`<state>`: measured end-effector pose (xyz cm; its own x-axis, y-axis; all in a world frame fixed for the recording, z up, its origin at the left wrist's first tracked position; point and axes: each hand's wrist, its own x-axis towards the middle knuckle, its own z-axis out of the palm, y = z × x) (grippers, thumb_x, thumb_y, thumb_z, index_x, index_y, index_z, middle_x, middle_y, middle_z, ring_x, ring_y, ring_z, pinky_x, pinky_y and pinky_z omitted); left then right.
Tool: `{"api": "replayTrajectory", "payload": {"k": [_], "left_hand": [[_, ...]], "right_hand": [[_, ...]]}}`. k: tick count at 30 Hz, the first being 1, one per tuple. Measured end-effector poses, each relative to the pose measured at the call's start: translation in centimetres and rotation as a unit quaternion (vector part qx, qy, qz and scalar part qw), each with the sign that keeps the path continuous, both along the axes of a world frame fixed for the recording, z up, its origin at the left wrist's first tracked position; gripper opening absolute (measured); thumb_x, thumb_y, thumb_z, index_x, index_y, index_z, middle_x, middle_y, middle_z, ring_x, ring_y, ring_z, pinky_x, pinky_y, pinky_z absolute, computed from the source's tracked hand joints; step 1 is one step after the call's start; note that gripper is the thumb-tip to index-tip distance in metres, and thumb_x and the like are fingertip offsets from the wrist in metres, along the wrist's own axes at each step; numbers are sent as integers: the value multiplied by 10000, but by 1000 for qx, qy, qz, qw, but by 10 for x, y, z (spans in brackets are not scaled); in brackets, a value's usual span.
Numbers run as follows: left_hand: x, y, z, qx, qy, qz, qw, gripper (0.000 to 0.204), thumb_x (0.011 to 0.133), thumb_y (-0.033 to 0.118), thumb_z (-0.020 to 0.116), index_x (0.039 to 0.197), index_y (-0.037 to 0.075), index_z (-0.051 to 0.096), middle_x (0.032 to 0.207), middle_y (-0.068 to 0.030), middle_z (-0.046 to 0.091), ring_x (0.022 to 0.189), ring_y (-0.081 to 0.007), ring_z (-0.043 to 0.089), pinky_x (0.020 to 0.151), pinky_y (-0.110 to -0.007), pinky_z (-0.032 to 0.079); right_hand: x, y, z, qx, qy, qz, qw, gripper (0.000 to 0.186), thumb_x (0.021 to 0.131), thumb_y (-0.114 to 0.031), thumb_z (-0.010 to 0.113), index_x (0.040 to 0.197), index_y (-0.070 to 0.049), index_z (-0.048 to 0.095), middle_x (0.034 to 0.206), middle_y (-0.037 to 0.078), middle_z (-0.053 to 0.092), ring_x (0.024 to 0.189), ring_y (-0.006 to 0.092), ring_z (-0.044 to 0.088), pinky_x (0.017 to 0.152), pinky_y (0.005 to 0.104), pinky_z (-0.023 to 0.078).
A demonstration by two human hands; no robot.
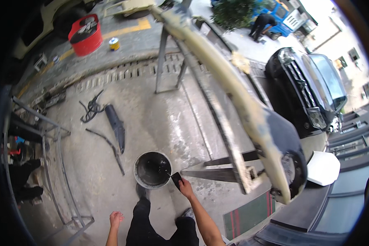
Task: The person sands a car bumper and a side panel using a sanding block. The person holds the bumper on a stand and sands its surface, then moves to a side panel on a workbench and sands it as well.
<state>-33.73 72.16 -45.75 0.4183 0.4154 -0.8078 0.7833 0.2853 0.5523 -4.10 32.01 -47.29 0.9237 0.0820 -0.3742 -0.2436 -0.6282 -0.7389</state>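
My right hand (185, 187) reaches forward and holds a small dark block (176, 179) at the rim of a round black bucket (152, 169) standing on the wet concrete. A thin trickle runs from the block toward the bucket. My left hand (116, 218) hangs low at my side with fingers loosely curled and nothing in it. Just right of my right hand, a long car bumper (250, 110), coated in pale filler with a black end, lies across a metal stand (229, 164).
A black car (311, 86) is parked at the right. A red barrel (86, 36) and a small can (114, 43) stand far back left. Black trim pieces (116, 125) lie on the ground; a metal rack (53, 164) stands at left. A person (261, 24) bends over far back.
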Motion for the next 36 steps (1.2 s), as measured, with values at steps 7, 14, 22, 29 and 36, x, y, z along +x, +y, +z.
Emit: {"api": "replayTrajectory", "payload": {"k": [7,14,22,29,36], "left_hand": [[95,-119,47,62,-197,-36,978,229,1022,185,573,868,24,627,771,-88,690,625,-155,675,553,-262,537],[127,-312,147,135,-256,-15,957,354,1051,274,569,766,65,550,643,5,537,539,-93,535,511,-258,453],[207,-532,277,189,-358,-197,893,384,1039,278,574,765,12,527,615,-83,553,565,-179,573,556,-346,453],[256,-654,381,266,-474,-144,827,172,1033,180,549,959,27,516,742,-146,580,678,-322,623,629,-391,490],[326,-724,423,334,-486,-31,807,166,901,-8,706,1035,2,609,840,-75,594,726,-163,589,692,-291,497]], "right_hand": [[-44,-194,83,-15,-129,-48,990,220,939,-176,561,985,24,641,883,260,696,849,444,683,735,493,524],[-185,-448,151,213,78,-290,930,275,1025,-116,448,1190,45,600,931,156,739,752,263,734,658,363,606],[-281,-701,229,279,25,-515,810,359,1026,-399,583,1191,-80,594,904,99,677,730,268,712,545,415,586],[-208,-825,264,249,50,-522,814,458,1032,-522,511,1199,-106,606,899,68,669,728,241,697,515,403,556],[-72,-956,291,197,42,-444,873,497,1017,-553,521,1214,-105,610,902,71,668,759,232,685,558,386,566]]}}
